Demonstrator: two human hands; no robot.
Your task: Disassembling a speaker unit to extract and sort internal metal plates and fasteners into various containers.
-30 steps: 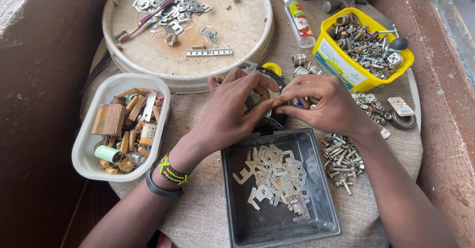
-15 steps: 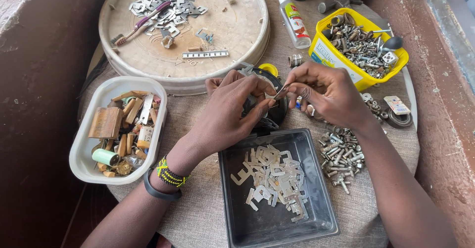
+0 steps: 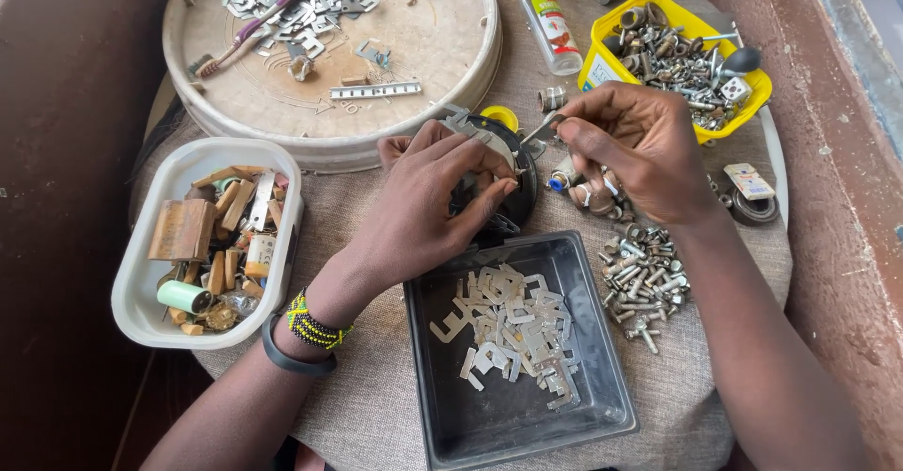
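- Looking down from the head camera, I see the left hand (image 3: 428,198) curled over a dark round part (image 3: 513,175) near the middle of the cloth-covered worktop (image 3: 376,405), fingers closed around its pale metal fitting.
- The right hand (image 3: 640,156) is pinched shut on a thin metal strip (image 3: 543,129), held just above the round part's upper edge; whether the strip touches the part I cannot tell, as the fingers hide the join.
- A dark square tray (image 3: 451,415) of pale flat metal pieces sits just below both hands.
- A loose heap of screws (image 3: 640,278) lies to the right of the tray, under the right wrist.
- A white tub (image 3: 141,302) of mixed scrap stands well to the left.
- A yellow bin (image 3: 602,62) of bolts and a large round lid (image 3: 235,114) lie beyond the hands.
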